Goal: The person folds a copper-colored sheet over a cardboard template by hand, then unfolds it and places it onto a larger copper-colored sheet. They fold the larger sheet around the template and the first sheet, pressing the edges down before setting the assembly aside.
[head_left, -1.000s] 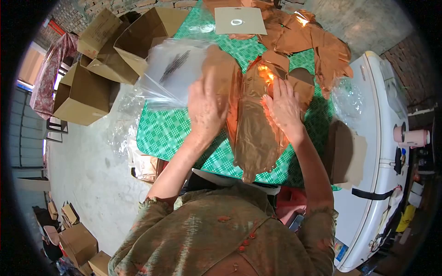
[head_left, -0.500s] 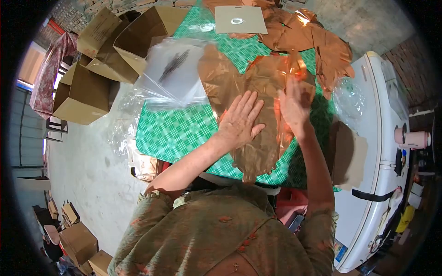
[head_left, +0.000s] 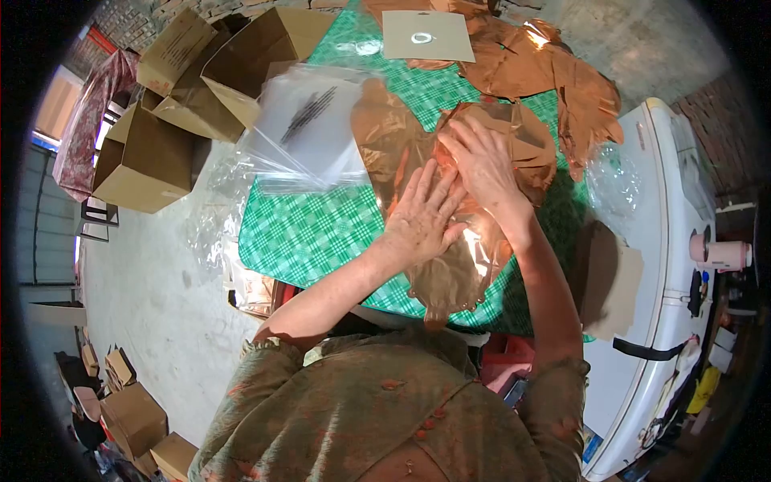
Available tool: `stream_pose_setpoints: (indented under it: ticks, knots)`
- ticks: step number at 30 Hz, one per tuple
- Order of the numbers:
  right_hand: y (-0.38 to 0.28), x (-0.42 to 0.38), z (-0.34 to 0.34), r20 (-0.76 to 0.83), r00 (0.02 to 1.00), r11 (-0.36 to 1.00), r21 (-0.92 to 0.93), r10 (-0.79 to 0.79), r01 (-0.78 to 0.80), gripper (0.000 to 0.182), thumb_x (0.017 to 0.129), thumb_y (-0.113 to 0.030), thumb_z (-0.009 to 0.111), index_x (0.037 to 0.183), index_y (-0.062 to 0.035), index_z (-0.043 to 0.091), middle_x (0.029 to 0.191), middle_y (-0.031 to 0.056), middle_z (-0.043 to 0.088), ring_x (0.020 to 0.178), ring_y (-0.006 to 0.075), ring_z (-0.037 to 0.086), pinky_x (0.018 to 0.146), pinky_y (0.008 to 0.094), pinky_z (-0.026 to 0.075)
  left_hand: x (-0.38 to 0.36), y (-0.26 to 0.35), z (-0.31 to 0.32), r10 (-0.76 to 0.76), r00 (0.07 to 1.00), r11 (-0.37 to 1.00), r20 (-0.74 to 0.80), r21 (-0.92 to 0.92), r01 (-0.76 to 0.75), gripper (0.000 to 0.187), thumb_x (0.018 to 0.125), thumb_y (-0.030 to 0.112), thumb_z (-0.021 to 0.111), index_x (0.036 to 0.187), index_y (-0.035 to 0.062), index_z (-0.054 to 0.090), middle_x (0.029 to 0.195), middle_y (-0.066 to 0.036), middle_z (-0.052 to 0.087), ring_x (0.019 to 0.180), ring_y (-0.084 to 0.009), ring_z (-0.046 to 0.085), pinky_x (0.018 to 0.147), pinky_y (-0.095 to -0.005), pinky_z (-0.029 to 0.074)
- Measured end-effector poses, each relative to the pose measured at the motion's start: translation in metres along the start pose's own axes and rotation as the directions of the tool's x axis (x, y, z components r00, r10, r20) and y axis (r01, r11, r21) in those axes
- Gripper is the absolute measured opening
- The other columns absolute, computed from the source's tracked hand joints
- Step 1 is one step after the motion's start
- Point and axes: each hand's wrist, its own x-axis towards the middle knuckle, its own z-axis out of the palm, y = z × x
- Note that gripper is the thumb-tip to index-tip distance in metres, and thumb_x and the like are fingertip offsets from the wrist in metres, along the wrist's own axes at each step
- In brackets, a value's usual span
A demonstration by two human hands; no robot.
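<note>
A flat copper-coloured foil balloon (head_left: 450, 277) lies on the green checked tablecloth (head_left: 309, 233), its narrow neck toward my body. My left hand (head_left: 423, 210) rests flat on its middle with the fingers spread. Just up and right of it, my right hand (head_left: 483, 165) lies on the foil, fingers stretched toward the upper left; its fingertips come close to my left fingers. Neither hand grasps anything that I can see. Left of the balloon lies a stack of clear plastic bags (head_left: 309, 120) with dark print.
More copper foil (head_left: 590, 104) lies at the table's far right. A beige card (head_left: 430, 36) with a white ring of ribbon or string is at the back. Open cardboard boxes (head_left: 148, 161) stand left. A white fridge (head_left: 642, 273) and crumpled clear plastic (head_left: 612, 178) are right.
My right hand has moved left across the foil, from its right side to the middle near my left hand. The left hand stays nearly in place.
</note>
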Motion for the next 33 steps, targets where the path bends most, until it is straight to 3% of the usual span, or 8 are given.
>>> stream_pose_setpoints:
  ticks: [9,16,24,30,33]
  knots:
    - [0.019,0.022,0.013,-0.031,0.999,0.951,0.310,0.027,-0.017,0.046,0.095,-0.008,0.060,0.141,-0.0101,0.066,0.142,0.0103,0.063,0.137,0.0327,0.055,0.111,0.0451,0.047,0.000,-0.001,-0.008,-0.029,1.000,0.995,-0.002,-0.100,0.029,0.073,0.106,0.053,0.055,0.160,0.0065,0.046,0.169,-0.021,0.037,0.161,-0.0474,0.022,0.131,-0.0591,0.021]
    - [0.026,0.028,0.021,0.005,1.000,0.963,0.268,-0.024,0.022,0.039,0.095,-0.011,0.062,0.133,-0.0139,0.070,0.140,0.0084,0.063,0.130,0.0316,0.059,0.109,0.0446,0.049,0.002,-0.003,-0.013,-0.089,0.995,0.962,-0.051,-0.263,0.073,0.070,0.104,0.048,0.062,0.155,0.0011,0.051,0.165,-0.025,0.040,0.159,-0.0490,0.024,0.130,-0.0587,0.025]
    - [0.025,0.029,0.018,0.028,0.999,0.981,0.194,-0.017,0.011,0.039,0.095,-0.012,0.062,0.133,-0.0153,0.071,0.140,0.0085,0.063,0.131,0.0309,0.059,0.109,0.0454,0.048,0.003,-0.002,-0.013,-0.077,0.997,0.973,-0.021,-0.220,0.071,0.065,0.101,0.045,0.066,0.146,-0.0013,0.058,0.160,-0.026,0.044,0.156,-0.0488,0.029,0.129,-0.0582,0.027]
    - [0.026,0.031,0.017,0.037,0.998,0.984,0.172,-0.047,0.039,0.040,0.096,-0.008,0.062,0.135,-0.0106,0.069,0.140,0.0102,0.064,0.131,0.0322,0.060,0.108,0.0459,0.049,0.002,-0.002,-0.008,-0.063,0.998,0.980,-0.030,-0.189,0.056,0.065,0.099,0.044,0.068,0.145,-0.0008,0.058,0.160,-0.027,0.044,0.154,-0.0495,0.032,0.128,-0.0592,0.028]
    - [0.023,0.032,0.019,-0.027,0.998,0.924,0.378,0.063,-0.048,0.038,0.097,-0.007,0.062,0.135,-0.0076,0.068,0.141,0.0107,0.065,0.130,0.0329,0.060,0.107,0.0462,0.050,0.002,-0.002,-0.007,-0.063,0.997,0.981,-0.035,-0.187,0.055,0.065,0.099,0.044,0.069,0.144,-0.0010,0.058,0.160,-0.028,0.044,0.154,-0.0504,0.032,0.128,-0.0599,0.028]
